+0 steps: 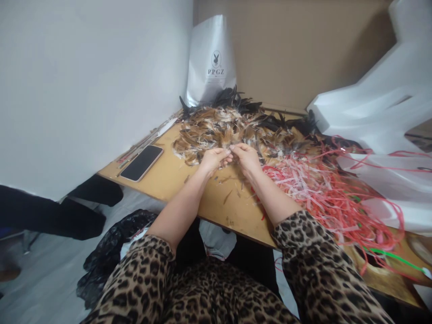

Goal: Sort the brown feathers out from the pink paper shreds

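My left hand and my right hand meet fingertip to fingertip at the near edge of a pile of brown, white and black feathers on a wooden table. Both hands are closed in a pinch on a small bunch of feathers held between them. A few loose feather bits lie on the wood just in front of my wrists. My sleeves are leopard print.
A tangle of red and pink strips covers the table's right side. A phone lies face up at the left, beside thin sticks. A white paper bag stands at the back. White foam sheets lie on the right.
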A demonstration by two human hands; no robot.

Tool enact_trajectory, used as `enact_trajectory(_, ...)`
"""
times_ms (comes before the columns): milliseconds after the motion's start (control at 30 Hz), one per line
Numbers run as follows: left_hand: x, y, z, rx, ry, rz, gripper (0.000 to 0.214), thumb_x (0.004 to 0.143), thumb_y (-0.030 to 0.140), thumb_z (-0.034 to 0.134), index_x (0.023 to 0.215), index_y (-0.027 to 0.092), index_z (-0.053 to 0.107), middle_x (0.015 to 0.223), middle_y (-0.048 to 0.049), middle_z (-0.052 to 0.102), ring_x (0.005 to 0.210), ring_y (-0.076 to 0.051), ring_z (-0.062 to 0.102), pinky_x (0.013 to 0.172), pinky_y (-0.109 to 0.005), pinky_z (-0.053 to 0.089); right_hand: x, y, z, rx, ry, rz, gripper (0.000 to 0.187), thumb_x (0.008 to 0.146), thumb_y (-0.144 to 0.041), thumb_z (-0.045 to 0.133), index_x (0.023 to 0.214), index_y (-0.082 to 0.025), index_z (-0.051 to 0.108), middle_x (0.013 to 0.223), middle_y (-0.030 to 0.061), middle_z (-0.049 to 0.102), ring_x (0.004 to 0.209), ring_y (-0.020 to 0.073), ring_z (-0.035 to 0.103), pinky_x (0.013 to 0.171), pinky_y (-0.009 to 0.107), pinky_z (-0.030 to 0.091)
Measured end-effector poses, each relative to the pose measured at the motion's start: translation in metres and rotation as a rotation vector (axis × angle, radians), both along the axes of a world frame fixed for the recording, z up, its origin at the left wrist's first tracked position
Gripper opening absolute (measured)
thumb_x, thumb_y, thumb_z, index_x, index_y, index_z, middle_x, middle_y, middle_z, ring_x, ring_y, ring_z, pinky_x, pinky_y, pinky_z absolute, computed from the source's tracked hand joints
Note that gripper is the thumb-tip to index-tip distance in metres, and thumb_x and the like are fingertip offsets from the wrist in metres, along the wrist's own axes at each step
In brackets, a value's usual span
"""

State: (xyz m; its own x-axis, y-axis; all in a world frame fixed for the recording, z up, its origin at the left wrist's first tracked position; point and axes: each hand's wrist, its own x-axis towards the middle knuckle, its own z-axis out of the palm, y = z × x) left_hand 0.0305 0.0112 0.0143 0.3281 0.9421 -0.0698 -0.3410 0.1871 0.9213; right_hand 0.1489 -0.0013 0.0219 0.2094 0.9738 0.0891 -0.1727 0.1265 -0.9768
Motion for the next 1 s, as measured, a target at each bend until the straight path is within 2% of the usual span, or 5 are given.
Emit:
enact_trajectory(200, -0.006, 0.007, 0.001, 0.043, -0.041, 0.115, 0.015, 0.066, 0.023, 0.070, 0.069, 0.010, 0.062, 0.061, -0.0015, 0.062, 0.048, -0.003, 0.053, 0.046, -0.013, 0.038, 0.008, 0.001, 0.001, -0.009, -0.172, 0.013, 0.031, 0.060, -0.046, 0.066, 0.071, -0.017, 0.064, 0.051, -0.0042, 0.053, 0.045, 0.0071, 0.043, 0.048, 0.021, 0.035)
enact_trajectory(433, -0.013, 0.015, 0.002, 0.004, -0.182, 0.287, 0.013, 0.068, 0.021, 0.068, 0.073, 0.010, 0.062, 0.063, -0.0007, 0.062, 0.049, -0.002, 0.053, 0.046, -0.013, 0.037, 0.015, -0.004, -0.003, 0.031, -1.095, 0.117, 0.018, 0.067, -0.031, 0.056, 0.067, -0.017, 0.068, 0.063, 0.0018, 0.064, 0.058, 0.0120, 0.052, 0.056, 0.023, 0.035)
enact_trajectory(600, -0.011, 0.014, 0.001, 0.001, -0.180, 0.276, 0.014, 0.067, 0.021, 0.068, 0.075, 0.010, 0.062, 0.063, -0.0012, 0.062, 0.049, -0.003, 0.053, 0.046, -0.013, 0.036, 0.000, -0.011, -0.003, -0.092, -1.376, 0.072, 0.022, 0.068, -0.034, 0.054, 0.075, -0.020, 0.069, 0.071, 0.0049, 0.067, 0.065, 0.0154, 0.057, 0.057, 0.023, 0.035)
enact_trajectory(767, -0.011, 0.015, 0.000, 0.005, -0.190, 0.275, 0.012, 0.068, 0.020, 0.067, 0.075, 0.010, 0.062, 0.063, -0.0013, 0.062, 0.049, -0.003, 0.053, 0.045, -0.014, 0.036, 0.000, -0.005, -0.007, -0.081, -1.214, 0.061, 0.016, 0.066, -0.027, 0.054, 0.068, -0.017, 0.067, 0.068, 0.0039, 0.066, 0.063, 0.0135, 0.056, 0.058, 0.022, 0.037)
enact_trajectory(1000, -0.012, 0.014, 0.000, -0.032, -0.196, 0.257, 0.009, 0.071, 0.018, 0.065, 0.076, 0.011, 0.062, 0.066, -0.0019, 0.064, 0.051, -0.003, 0.055, 0.047, -0.013, 0.037, 0.017, 0.005, -0.006, -0.205, -0.294, 0.076, 0.019, 0.059, -0.033, 0.065, 0.063, -0.015, 0.058, 0.047, -0.0033, 0.051, 0.038, 0.0053, 0.036, 0.038, 0.019, 0.026)
